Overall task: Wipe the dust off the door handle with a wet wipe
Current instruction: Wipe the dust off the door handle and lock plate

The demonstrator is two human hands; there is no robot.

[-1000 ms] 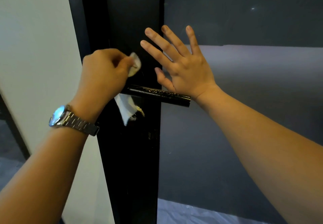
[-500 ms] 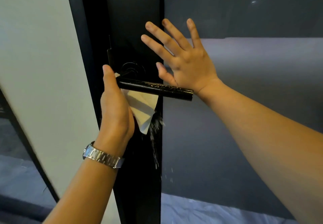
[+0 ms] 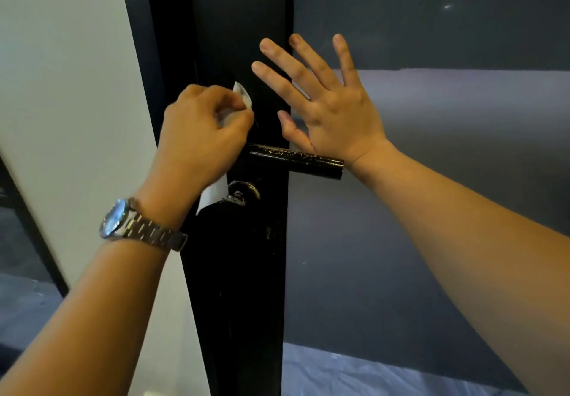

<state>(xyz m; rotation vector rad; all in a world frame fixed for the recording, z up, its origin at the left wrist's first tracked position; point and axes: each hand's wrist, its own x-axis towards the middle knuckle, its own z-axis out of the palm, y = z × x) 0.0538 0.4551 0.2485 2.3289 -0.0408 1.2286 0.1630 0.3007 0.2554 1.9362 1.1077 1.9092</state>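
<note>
The black door handle [image 3: 296,161] is a horizontal lever at mid-frame, jutting rightward from the black door stile [image 3: 240,287], and its top face is speckled with pale flecks. Its inner end is hidden behind the left hand [image 3: 200,136], whose grip is curled round a white wet wipe [image 3: 242,94]. One corner of the wipe pokes out above the thumb and forefinger. Another flap hangs below the palm, just beside the round lock fitting [image 3: 242,193] under the lever. The hand covers the spot, so whether the wipe touches the handle's base cannot be told. The right hand [image 3: 327,108] sits above the lever's outer half, its grip spread wide with straight fingers, holding nothing, palm facing the door. A metal wristwatch [image 3: 132,221] circles the left wrist at lower left. Right of the stile lies a dark grey panel [image 3: 447,195], and a white wall [image 3: 61,87] fills the upper left of the frame.
</note>
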